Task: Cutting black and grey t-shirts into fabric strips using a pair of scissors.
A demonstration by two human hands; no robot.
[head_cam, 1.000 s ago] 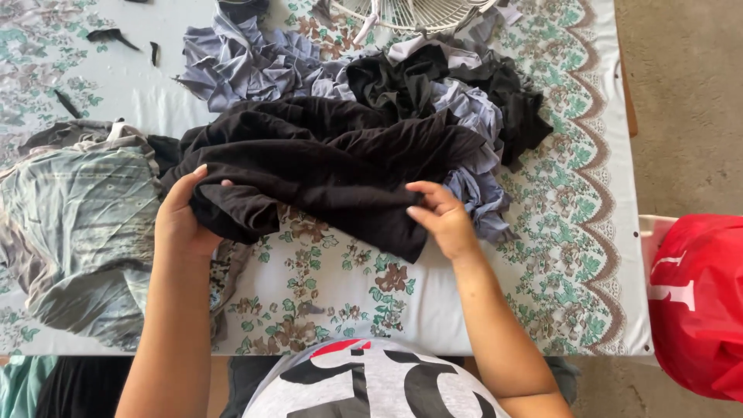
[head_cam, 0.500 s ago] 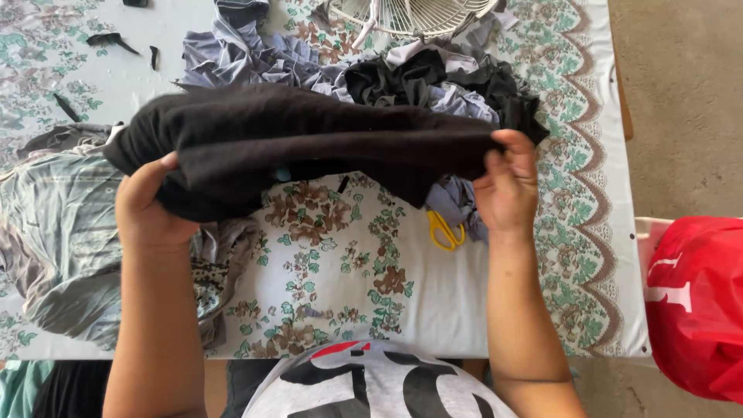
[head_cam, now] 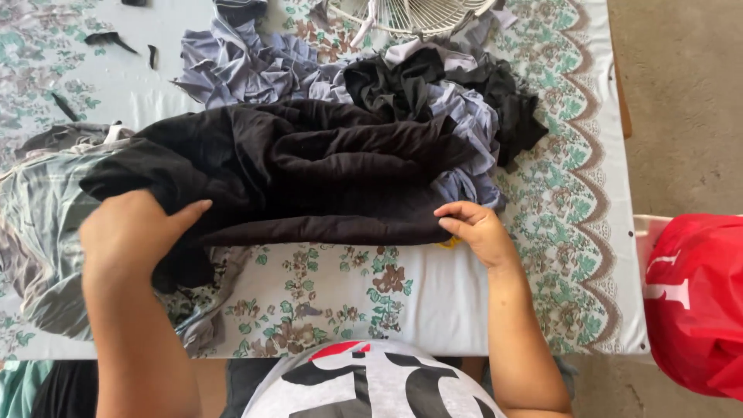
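A crumpled black garment (head_cam: 309,174) lies across the middle of a table covered with a floral cloth (head_cam: 348,294). My left hand (head_cam: 131,232) grips its left end, fingers curled over the fabric. My right hand (head_cam: 476,228) pinches the lower right edge of the same garment. Behind it sits a heap of lilac-blue cloth (head_cam: 255,66) mixed with more black cloth (head_cam: 433,81). A small yellow thing (head_cam: 449,243) peeks out under the garment's edge by my right hand.
Grey-green striped fabric (head_cam: 39,224) lies at the table's left. A white fan grille (head_cam: 410,11) stands at the far edge. Black scraps (head_cam: 108,39) lie at the far left. A red bag (head_cam: 696,302) sits off the table's right edge, above bare floor (head_cam: 681,101).
The black garment, held up and stretched between both hands half a second ago, is now lowered onto the table. Both hands came down and toward me with it.
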